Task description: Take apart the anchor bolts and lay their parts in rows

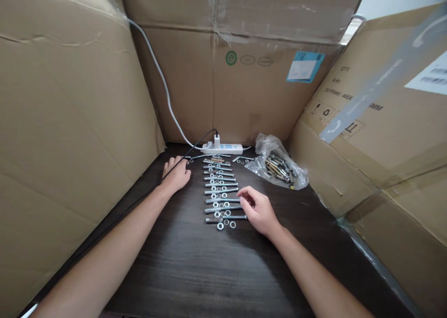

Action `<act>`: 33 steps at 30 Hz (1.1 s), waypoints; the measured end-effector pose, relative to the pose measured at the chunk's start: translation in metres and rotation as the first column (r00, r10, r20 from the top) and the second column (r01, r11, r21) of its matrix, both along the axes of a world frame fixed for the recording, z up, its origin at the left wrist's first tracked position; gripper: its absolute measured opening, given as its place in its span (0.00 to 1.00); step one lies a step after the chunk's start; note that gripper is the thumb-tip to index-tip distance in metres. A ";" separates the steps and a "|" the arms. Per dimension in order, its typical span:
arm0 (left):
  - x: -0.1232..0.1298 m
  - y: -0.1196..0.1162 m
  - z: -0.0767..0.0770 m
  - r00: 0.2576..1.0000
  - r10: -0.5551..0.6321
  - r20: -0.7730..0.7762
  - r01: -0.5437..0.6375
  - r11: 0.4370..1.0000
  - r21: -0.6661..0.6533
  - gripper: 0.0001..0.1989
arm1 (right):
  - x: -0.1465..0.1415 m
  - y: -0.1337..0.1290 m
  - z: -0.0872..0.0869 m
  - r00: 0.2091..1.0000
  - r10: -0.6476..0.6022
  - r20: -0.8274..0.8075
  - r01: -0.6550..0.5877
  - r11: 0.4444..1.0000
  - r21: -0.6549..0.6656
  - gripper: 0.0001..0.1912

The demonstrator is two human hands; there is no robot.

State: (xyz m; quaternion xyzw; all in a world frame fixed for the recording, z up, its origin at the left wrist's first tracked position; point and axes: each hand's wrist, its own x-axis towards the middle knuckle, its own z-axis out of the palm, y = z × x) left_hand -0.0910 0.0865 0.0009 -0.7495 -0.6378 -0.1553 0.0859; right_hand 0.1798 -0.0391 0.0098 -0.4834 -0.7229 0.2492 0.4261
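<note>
head view: a tall cardboard wall (pixel 70 99) bounded the table (pixel 195 271) on the left. inside it, the left hand (pixel 177 172) lay palm down on the table, fingers bent, a black cable (pixel 200 143) crossing over it; whether its grip held anything underneath could not be told. beyond, near the back cardboard (pixel 188 76), sat a white power strip (pixel 230 149). bare table separated this hand from the bolts (pixel 220 191), which lay crosswise in a column mid-table, nuts (pixel 220 226) and washers (pixel 233 225) set among them. at the bolts' right ends, the right hand (pixel 257 208) had its grip half curled; whether it touched or pinched a bolt could not be told. farther back on the right rested a clear bag (pixel 267 144) of metal parts (pixel 279 169), near a printed box (pixel 370 145). the widest bare room lay in front of the column, down to the near edge.
</note>
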 end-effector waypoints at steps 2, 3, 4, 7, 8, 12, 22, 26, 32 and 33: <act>0.001 0.001 -0.001 1.000 -0.002 -0.001 0.002 1.000 -0.011 0.16 | 0.000 0.000 0.000 1.000 0.000 0.003 0.000 1.000 -0.003 0.06; 0.001 0.001 -0.001 1.000 -0.006 -0.003 0.006 1.000 -0.016 0.17 | 0.000 0.000 0.000 1.000 0.000 0.004 0.000 1.000 -0.005 0.06; 0.001 0.002 -0.002 1.000 -0.011 -0.005 0.011 1.000 -0.022 0.17 | 0.001 0.000 0.000 1.000 0.000 0.004 0.000 1.000 -0.007 0.06; 0.001 0.003 -0.001 1.000 -0.025 0.004 0.025 0.999 -0.034 0.19 | 0.001 0.000 0.000 1.000 0.001 0.003 -0.001 1.000 -0.009 0.06; 0.001 0.003 -0.001 0.999 -0.035 0.013 0.035 0.999 -0.032 0.19 | 0.001 0.000 0.000 1.000 0.000 0.001 0.000 1.000 -0.008 0.06; 0.007 -0.002 0.003 0.986 -0.081 0.143 0.088 0.995 -0.044 0.20 | 0.002 0.003 0.001 1.000 -0.028 -0.010 0.028 1.000 0.001 0.07; 0.040 -0.064 0.026 0.807 -0.353 0.473 0.401 0.916 0.000 0.08 | 0.017 0.017 -0.005 0.986 -0.159 -0.049 0.159 0.987 0.010 0.08; 0.032 -0.066 0.017 0.740 -0.378 0.556 0.425 0.904 0.049 0.07 | 0.020 0.020 -0.007 0.984 -0.173 -0.049 0.173 0.985 -0.004 0.07; 0.034 -0.064 0.007 0.622 -0.325 0.712 0.433 0.901 0.034 0.07 | 0.022 0.022 -0.008 0.954 -0.275 -0.120 0.283 0.958 0.054 0.10; 0.034 -0.065 0.007 0.614 -0.315 0.724 0.426 0.904 0.032 0.07 | 0.025 0.024 -0.009 0.936 -0.319 -0.150 0.331 0.941 0.066 0.13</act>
